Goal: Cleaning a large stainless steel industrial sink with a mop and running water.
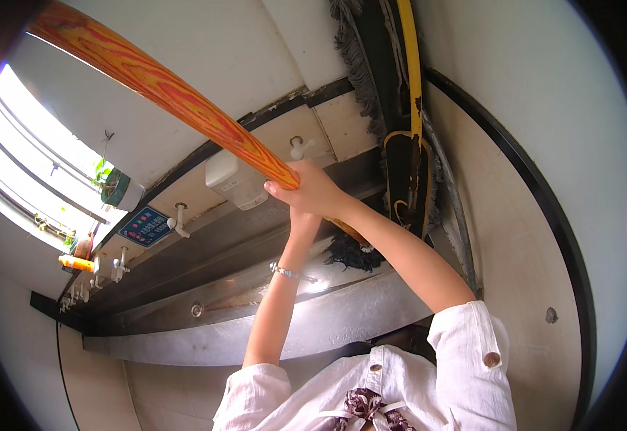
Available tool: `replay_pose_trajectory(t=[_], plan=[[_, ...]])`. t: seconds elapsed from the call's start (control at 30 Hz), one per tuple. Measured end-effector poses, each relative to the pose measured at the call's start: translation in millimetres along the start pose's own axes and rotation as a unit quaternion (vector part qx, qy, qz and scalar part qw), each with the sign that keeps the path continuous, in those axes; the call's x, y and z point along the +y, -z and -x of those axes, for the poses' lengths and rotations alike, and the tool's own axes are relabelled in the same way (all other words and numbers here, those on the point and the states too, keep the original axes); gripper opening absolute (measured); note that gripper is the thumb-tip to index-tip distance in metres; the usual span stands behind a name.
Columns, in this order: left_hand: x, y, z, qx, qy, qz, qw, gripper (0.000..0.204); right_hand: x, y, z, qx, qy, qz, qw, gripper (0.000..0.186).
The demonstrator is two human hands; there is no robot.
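Right hand (313,190) wrapped around mop handle (162,90) above steel sink (256,337), fingers closed on it. Left hand (302,223) just below, grip hidden. Mop head (353,253) wet, probably heavy; stiff wood, likely best held low.

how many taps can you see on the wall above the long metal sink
4 at least: one white tap above the hands, one beside the blue sign, one further left, and one near the orange bottle. More may sit at the blurred far end.

Long steel trough sink (270,337) with wall taps (178,219), cream tiled wall (184,43), bright barred window (33,172)
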State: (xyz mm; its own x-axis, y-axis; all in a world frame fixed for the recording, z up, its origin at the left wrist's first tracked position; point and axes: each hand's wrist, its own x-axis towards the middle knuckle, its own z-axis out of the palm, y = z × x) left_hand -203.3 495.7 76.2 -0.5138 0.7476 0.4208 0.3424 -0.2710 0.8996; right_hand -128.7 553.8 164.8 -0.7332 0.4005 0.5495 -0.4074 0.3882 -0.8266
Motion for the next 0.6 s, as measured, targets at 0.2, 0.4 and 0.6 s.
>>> replay_pose_trajectory(t=[0.2,0.4,0.6], plan=[[12,-2,5,-0.012,0.035,0.005,0.999,0.052,3,1,0,0.003,0.003,0.010,1.000,0.022],[22,0,8,-0.013,0.083,0.003,0.996,0.062,0,-1,-1,0.001,0.006,0.007,1.000,0.023],[22,-2,8,-0.016,0.052,-0.010,0.998,0.052,0,1,0,-0.001,0.005,0.018,1.000,0.023]])
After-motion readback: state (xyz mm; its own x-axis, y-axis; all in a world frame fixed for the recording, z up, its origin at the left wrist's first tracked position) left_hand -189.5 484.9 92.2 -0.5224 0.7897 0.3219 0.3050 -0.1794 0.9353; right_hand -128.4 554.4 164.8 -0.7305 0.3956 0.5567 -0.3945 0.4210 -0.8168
